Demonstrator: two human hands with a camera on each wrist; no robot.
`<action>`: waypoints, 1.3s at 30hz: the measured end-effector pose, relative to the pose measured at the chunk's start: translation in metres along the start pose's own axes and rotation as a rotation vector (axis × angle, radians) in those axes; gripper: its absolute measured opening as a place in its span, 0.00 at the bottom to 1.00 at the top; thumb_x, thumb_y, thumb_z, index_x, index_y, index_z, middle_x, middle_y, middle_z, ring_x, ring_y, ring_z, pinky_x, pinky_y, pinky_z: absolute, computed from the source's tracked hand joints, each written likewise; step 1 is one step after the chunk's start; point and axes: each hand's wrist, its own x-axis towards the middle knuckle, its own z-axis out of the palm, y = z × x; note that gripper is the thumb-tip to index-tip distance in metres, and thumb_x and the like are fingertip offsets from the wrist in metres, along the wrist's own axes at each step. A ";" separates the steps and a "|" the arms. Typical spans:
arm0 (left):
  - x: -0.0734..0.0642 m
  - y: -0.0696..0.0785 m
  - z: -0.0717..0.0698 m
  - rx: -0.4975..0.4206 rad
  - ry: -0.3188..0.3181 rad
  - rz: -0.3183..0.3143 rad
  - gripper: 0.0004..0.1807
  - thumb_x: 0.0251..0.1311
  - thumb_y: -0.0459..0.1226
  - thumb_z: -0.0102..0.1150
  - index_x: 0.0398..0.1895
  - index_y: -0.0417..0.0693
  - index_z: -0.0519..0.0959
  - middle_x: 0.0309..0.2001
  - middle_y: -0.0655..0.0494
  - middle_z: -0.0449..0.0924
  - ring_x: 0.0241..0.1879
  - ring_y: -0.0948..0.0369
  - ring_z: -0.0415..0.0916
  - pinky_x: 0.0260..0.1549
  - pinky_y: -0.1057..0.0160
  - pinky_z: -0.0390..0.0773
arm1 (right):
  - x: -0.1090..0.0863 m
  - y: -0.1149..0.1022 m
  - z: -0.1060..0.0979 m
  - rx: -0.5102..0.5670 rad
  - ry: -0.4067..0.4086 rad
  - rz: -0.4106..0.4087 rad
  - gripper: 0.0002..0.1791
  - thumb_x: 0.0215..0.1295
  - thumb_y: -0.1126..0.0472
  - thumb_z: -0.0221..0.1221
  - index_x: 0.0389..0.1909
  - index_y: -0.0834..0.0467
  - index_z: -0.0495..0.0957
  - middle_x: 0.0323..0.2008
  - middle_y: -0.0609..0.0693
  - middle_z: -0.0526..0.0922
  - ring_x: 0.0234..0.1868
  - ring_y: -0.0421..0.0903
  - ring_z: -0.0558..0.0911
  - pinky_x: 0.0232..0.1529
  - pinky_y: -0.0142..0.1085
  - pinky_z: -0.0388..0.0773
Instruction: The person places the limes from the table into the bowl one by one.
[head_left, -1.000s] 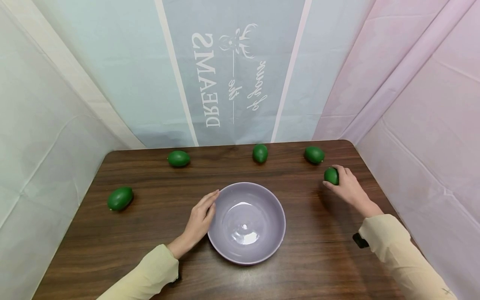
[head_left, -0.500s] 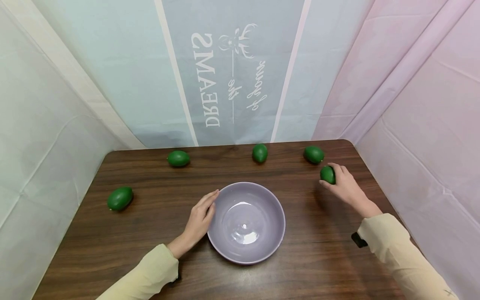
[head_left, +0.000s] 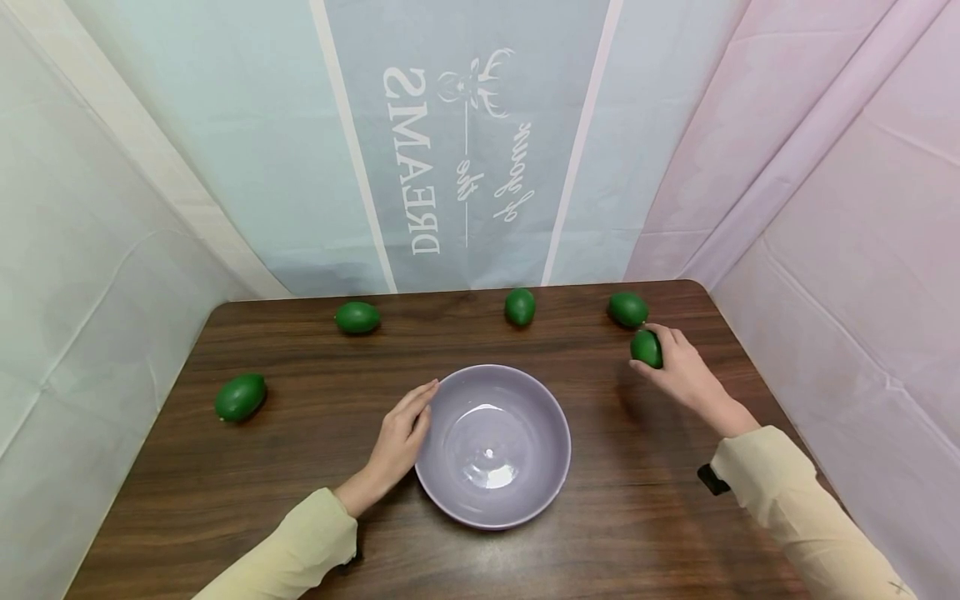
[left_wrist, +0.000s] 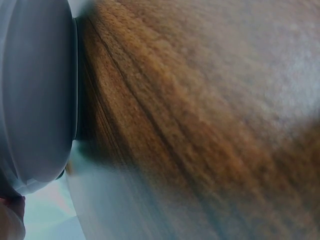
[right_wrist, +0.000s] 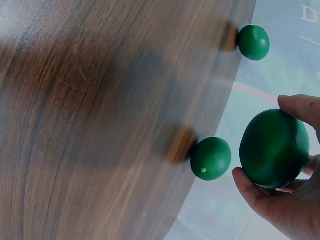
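My right hand (head_left: 692, 377) grips a dark green lime (head_left: 647, 349) between thumb and fingers, above the table's right side. In the right wrist view the held lime (right_wrist: 274, 149) shows large, with the fingers around its right side. Just behind it a second lime (head_left: 627, 309) lies near the back edge. My left hand (head_left: 399, 439) rests with fairly straight fingers against the left rim of a round lilac bowl (head_left: 557, 417). Nothing lies inside the bowl. In the left wrist view the bowl's outer wall (left_wrist: 37, 95) fills the left side, and most of that hand is hidden.
More limes lie on the dark wooden table (head_left: 600, 550): a back-middle lime (head_left: 520, 307), a back-left lime (head_left: 357, 317) and a far-left lime (head_left: 241, 397). A printed curtain (head_left: 480, 167) hangs behind the table, with pale cloth walls on both sides.
My right hand has carried the lime a little to the left, nearer the lime behind it. The left hand and the bowl have stayed in place.
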 end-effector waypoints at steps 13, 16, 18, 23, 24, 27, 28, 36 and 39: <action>0.000 0.000 0.000 0.003 0.002 0.000 0.18 0.59 0.25 0.47 0.52 0.34 0.74 0.53 0.43 0.74 0.54 0.53 0.72 0.56 0.68 0.66 | -0.001 -0.013 0.000 -0.013 -0.008 -0.034 0.39 0.61 0.50 0.57 0.64 0.68 0.53 0.54 0.73 0.60 0.46 0.67 0.70 0.39 0.58 0.72; 0.000 -0.001 0.001 0.004 0.003 0.001 0.18 0.58 0.25 0.47 0.52 0.34 0.74 0.53 0.42 0.74 0.54 0.53 0.72 0.56 0.68 0.66 | -0.001 -0.016 -0.001 -0.011 -0.009 -0.039 0.39 0.61 0.50 0.57 0.64 0.67 0.53 0.55 0.73 0.60 0.47 0.67 0.69 0.40 0.59 0.71; 0.000 -0.001 0.001 0.003 0.003 0.001 0.18 0.58 0.25 0.47 0.52 0.34 0.74 0.53 0.42 0.74 0.54 0.53 0.71 0.56 0.68 0.66 | -0.001 -0.018 -0.001 -0.012 -0.010 -0.045 0.39 0.61 0.49 0.56 0.64 0.67 0.54 0.55 0.73 0.60 0.48 0.67 0.69 0.41 0.59 0.71; -0.001 -0.001 0.000 0.005 0.003 -0.003 0.18 0.59 0.25 0.47 0.53 0.35 0.74 0.54 0.45 0.74 0.54 0.54 0.71 0.56 0.67 0.67 | -0.001 -0.022 -0.002 -0.013 -0.006 -0.063 0.38 0.61 0.51 0.57 0.64 0.67 0.54 0.55 0.71 0.61 0.48 0.65 0.70 0.41 0.58 0.71; -0.001 -0.001 0.000 0.003 0.002 -0.006 0.18 0.59 0.25 0.47 0.53 0.35 0.74 0.54 0.46 0.74 0.54 0.54 0.71 0.56 0.67 0.67 | -0.001 -0.022 -0.001 -0.012 -0.005 -0.067 0.37 0.60 0.52 0.57 0.64 0.67 0.54 0.55 0.71 0.61 0.48 0.65 0.70 0.41 0.58 0.71; -0.001 0.000 0.000 0.003 -0.002 -0.011 0.18 0.59 0.25 0.47 0.53 0.35 0.74 0.54 0.47 0.74 0.54 0.54 0.71 0.56 0.67 0.67 | -0.001 -0.024 -0.001 -0.010 -0.002 -0.080 0.37 0.60 0.53 0.58 0.64 0.67 0.55 0.55 0.70 0.62 0.48 0.64 0.70 0.42 0.58 0.71; -0.001 0.000 0.000 0.003 -0.003 -0.013 0.18 0.59 0.25 0.47 0.53 0.35 0.74 0.54 0.47 0.74 0.55 0.54 0.71 0.56 0.67 0.67 | -0.001 -0.024 0.000 -0.011 -0.001 -0.083 0.37 0.60 0.53 0.58 0.64 0.67 0.55 0.55 0.70 0.62 0.48 0.64 0.70 0.41 0.58 0.71; 0.000 0.001 0.000 -0.001 -0.002 -0.005 0.18 0.59 0.25 0.47 0.53 0.34 0.74 0.54 0.45 0.74 0.54 0.54 0.71 0.55 0.66 0.68 | -0.001 -0.030 0.000 -0.014 0.015 -0.101 0.37 0.59 0.54 0.59 0.63 0.67 0.56 0.54 0.69 0.64 0.47 0.64 0.71 0.41 0.57 0.72; 0.000 0.001 0.000 -0.004 -0.004 -0.009 0.18 0.59 0.25 0.47 0.53 0.34 0.74 0.54 0.46 0.74 0.54 0.54 0.71 0.55 0.66 0.68 | -0.001 -0.033 0.000 -0.013 0.017 -0.111 0.37 0.59 0.54 0.59 0.63 0.66 0.56 0.54 0.69 0.64 0.47 0.63 0.71 0.41 0.57 0.72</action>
